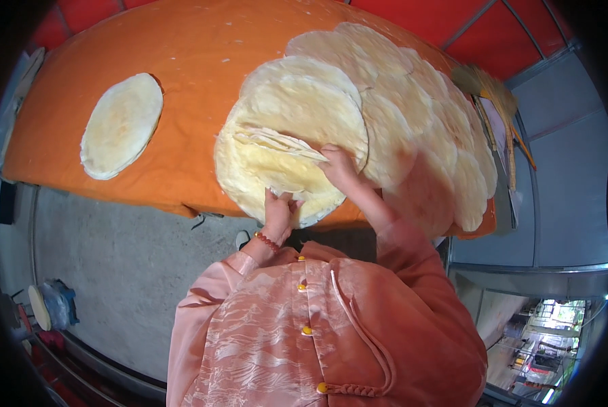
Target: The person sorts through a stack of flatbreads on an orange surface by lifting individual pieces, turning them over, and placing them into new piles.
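Observation:
A broad stack of thin round flatbreads (299,96) lies before me at the table's front edge. Across its middle runs a folded bundle of flatbread layers (278,141), its several thin edges showing. My right hand (339,165) pinches the right end of this bundle. Nearer to me, my left hand (279,211), with a beaded bracelet (268,242) at its wrist, grips the near edge of a flatbread (263,170); its fingertips are partly hidden. Both hands are over the stack's near half.
An orange cloth (192,102) covers the table. A smaller flatbread pile (122,124) lies at left; many overlapping flatbreads (426,117) spread to the right. Straw brooms (497,102) lean beyond the right end. A stool-like object (54,305) stands on the concrete floor (121,264).

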`<state>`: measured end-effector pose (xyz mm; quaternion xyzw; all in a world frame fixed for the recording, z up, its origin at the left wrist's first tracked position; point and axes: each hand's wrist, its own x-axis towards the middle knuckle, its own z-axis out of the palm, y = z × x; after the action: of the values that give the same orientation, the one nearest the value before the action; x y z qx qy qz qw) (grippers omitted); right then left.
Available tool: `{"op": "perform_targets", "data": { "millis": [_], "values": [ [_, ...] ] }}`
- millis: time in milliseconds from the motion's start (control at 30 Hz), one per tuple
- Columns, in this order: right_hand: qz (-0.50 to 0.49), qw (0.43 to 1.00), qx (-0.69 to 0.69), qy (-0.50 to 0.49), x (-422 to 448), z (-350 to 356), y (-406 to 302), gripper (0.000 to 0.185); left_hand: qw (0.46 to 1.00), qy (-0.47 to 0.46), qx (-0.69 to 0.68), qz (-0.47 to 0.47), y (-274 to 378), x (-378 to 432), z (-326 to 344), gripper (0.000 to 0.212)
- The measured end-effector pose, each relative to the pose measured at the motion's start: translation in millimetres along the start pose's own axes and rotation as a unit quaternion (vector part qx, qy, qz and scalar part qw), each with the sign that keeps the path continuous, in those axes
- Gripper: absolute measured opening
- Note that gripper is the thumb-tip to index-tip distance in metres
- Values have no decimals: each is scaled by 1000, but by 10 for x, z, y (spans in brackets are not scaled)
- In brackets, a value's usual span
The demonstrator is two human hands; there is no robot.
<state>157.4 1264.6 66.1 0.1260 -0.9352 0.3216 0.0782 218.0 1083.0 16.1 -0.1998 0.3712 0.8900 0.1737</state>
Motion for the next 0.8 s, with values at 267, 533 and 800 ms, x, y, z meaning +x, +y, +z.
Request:
{"op": "perform_targets", "data": {
  "millis": [267,533,800],
  "values": [
    [-101,980,-163,-48,-254,235,-300,28,999,31,-20,-16,39,63,-27,39],
    [-83,979,-179,-53,-407,172,-436,56,998,47,-40,2,123,13,79,33],
    [32,988,-123,-85,1173,-937,-85,25,995,97,28,-9,-60,252,-58,17]
  ]
}}
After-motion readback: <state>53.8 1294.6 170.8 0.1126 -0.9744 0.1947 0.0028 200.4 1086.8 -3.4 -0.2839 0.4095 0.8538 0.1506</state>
